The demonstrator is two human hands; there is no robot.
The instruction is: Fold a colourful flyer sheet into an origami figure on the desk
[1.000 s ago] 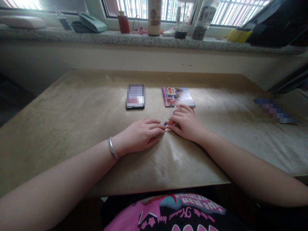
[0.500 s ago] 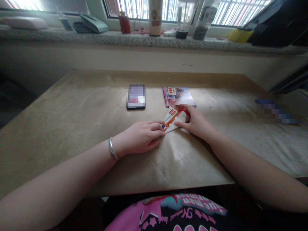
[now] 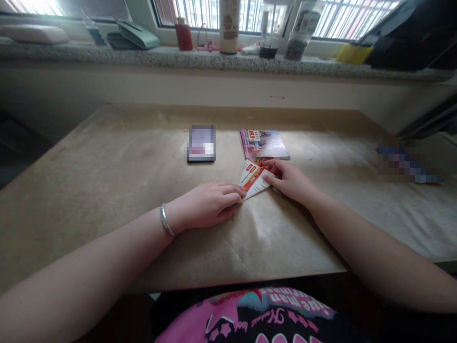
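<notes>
Folded paper on the table, middle of the near half, between both hands. White, red-orange band across it, small print; narrow end points near-left, wider end far-right. Left hand: palm down, fingers together and slightly bent, tips on the paper's near-left end. Thumb mostly tucked under, so cannot tell if it pinches or just presses. Right hand: thumb on top of the paper, forefinger bent at its far edge, small gap between the two; has hold of the paper's right part. Other right fingers partly hidden.

Booklet flat just beyond the paper, pink-blue cover, yellow label at its far-left, glare on the right. Paper's far end right at booklet's near edge, cannot tell if touching. Phone flat, left of the booklet and apart from it, screen pixelated. Blurred-out blue item at far right, well apart from the hands. Bangle on left wrist. Sill along the far side: red bottle, yellow thing to the right.
</notes>
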